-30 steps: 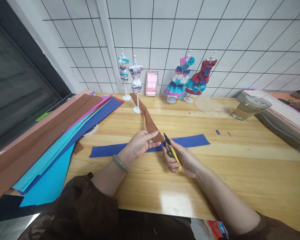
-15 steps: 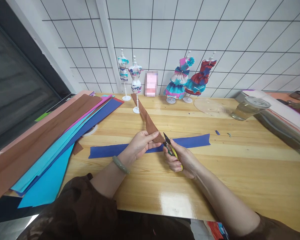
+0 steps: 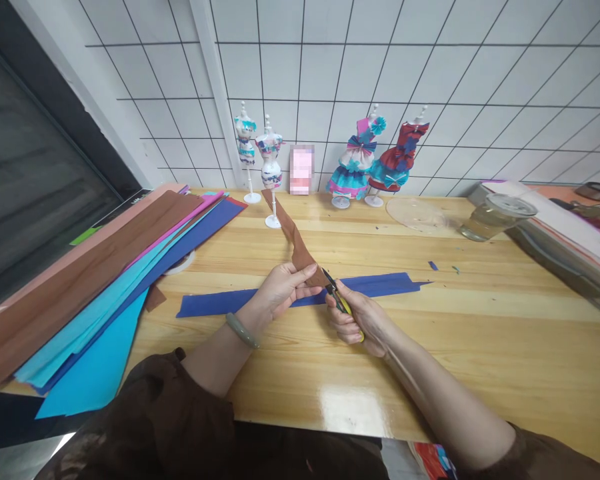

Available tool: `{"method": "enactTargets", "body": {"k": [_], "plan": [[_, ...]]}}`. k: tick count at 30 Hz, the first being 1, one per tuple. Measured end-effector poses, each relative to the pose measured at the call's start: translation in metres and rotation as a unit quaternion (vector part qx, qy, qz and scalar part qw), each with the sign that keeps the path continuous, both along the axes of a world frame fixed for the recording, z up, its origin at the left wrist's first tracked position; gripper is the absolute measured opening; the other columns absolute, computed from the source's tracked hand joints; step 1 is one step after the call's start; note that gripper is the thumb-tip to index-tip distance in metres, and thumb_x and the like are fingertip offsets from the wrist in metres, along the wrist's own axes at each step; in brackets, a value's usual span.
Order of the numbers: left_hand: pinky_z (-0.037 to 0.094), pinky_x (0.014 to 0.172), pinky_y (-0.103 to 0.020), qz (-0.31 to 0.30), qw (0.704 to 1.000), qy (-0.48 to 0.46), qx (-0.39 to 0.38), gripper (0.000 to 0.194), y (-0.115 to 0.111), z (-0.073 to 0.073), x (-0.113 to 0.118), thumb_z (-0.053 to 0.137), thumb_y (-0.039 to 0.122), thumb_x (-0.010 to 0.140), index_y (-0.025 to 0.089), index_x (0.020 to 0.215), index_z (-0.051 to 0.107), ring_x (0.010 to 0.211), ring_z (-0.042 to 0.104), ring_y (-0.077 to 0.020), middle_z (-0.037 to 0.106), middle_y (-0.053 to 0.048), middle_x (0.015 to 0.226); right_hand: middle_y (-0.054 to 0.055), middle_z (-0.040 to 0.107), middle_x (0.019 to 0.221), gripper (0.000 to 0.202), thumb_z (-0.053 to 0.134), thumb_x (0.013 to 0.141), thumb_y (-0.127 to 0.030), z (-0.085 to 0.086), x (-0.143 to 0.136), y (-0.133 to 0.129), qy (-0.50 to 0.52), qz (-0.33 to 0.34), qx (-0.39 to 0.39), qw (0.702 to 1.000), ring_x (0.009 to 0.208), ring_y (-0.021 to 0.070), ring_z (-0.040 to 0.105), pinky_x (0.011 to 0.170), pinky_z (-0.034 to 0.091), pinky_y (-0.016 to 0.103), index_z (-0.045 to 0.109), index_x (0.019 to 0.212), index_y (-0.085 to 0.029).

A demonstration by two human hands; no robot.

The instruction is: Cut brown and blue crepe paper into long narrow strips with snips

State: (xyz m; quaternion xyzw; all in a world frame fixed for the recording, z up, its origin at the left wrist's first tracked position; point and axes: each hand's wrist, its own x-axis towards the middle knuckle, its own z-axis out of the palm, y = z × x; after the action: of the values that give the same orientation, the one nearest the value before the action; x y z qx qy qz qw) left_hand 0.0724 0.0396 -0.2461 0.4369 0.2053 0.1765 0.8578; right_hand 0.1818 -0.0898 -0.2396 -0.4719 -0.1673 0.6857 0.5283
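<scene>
Between thumb and fingers, my left hand (image 3: pixel 291 287) pinches the near end of a long brown paper strip (image 3: pixel 303 252), which runs back toward a small white mannequin. My right hand (image 3: pixel 353 313) is wrapped round small yellow-and-black snips (image 3: pixel 343 302). Their blades meet the near edge of the brown strip and look nearly closed. Under both hands a blue paper strip (image 3: pixel 220 303) lies across the table, its right end now with a thin pointed tip.
Coloured paper sheets (image 3: pixel 95 267) are piled at the left. Two bare-stand mannequins (image 3: pixel 271 157) and two dressed ones (image 3: pixel 353 163) stand at the back. A clear cup (image 3: pixel 497 217) is at the right, near small blue scraps (image 3: pixel 433 265).
The snips' blades have come together on the brown strip's edge. The blue strip's right end has changed shape, with a thin point showing. Both hands have barely moved.
</scene>
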Motion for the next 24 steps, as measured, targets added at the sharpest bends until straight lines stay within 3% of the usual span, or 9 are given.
{"method": "enactTargets", "body": {"k": [10, 24], "plan": [[0.052, 0.068, -0.023, -0.017, 1.0, 0.006, 0.007, 0.027, -0.0037, -0.0043, 0.0013, 0.068, 0.027, 0.072, 0.011, 0.093, 0.066, 0.08, 0.063, -0.0146, 0.067, -0.01, 0.095, -0.011, 0.024, 0.041, 0.041, 0.042, 0.081, -0.059, 0.0011, 0.0032, 0.0007, 0.034, 0.017, -0.002, 0.999, 0.034, 0.0024, 0.009, 0.03, 0.01, 0.014, 0.044, 0.071, -0.019], [0.051, 0.07, -0.024, -0.013, 1.0, 0.016, 0.007, 0.027, -0.004, -0.0034, 0.0012, 0.069, 0.027, 0.07, 0.013, 0.093, 0.066, 0.081, 0.063, -0.0144, 0.067, -0.009, 0.097, -0.012, 0.021, 0.041, 0.041, 0.043, 0.08, -0.059, 0.0004, 0.0013, 0.0016, -0.016, -0.009, -0.02, 1.0, 0.034, 0.0026, 0.007, 0.029, 0.01, 0.013, 0.043, 0.068, -0.02]]}}
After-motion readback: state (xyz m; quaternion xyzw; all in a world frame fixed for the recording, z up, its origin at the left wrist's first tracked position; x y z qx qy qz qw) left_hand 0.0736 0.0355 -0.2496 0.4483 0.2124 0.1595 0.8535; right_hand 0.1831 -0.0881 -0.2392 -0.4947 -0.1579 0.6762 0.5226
